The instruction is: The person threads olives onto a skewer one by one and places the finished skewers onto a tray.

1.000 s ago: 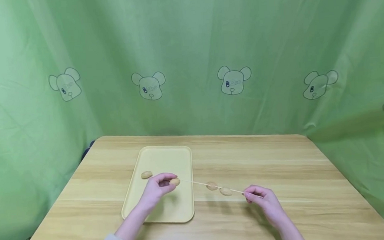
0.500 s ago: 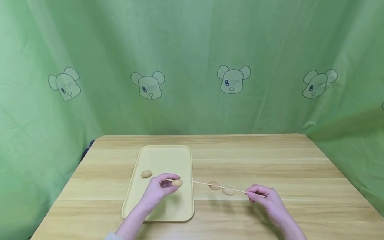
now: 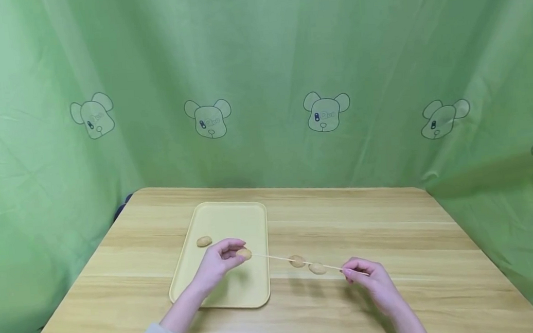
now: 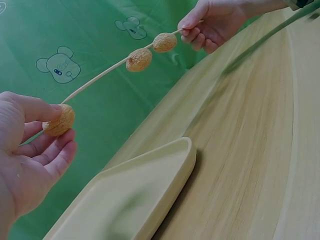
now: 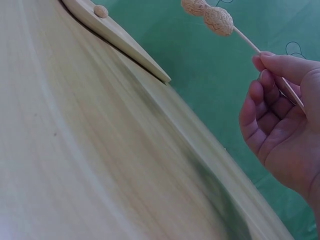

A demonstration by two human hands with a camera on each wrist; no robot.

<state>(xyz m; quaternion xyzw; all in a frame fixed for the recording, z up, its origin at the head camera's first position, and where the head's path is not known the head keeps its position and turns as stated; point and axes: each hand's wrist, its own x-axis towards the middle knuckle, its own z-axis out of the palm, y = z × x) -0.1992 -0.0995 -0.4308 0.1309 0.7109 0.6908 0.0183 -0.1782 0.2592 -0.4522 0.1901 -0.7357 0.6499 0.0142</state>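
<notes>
My left hand (image 3: 215,265) pinches a wrinkled golden-brown oval ball (image 4: 59,120) between thumb and fingers, over the tray (image 3: 256,291). At that ball's top edge, near the thumb tip, lies the far end of a thin wooden skewer (image 4: 97,77). Two more such balls are threaded on the skewer: one nearer its middle (image 4: 139,60), the other close beside it (image 4: 165,42), on the right hand's side. My right hand (image 3: 369,280) pinches the skewer's other end between thumb and forefinger. It is held above the table, sloping down toward the right in the head view.
One loose ball (image 3: 204,241) lies on the tray's left side. The shallow cream tray sits left of centre on the wood-grain table (image 3: 344,218). A green curtain (image 3: 258,48) with printed bear heads hangs around the table's back and sides.
My right hand has shifted slightly right with the skewer and its two balls, which now hang a little lower. The left hand stays nearly in place, still pinching its ball.
</notes>
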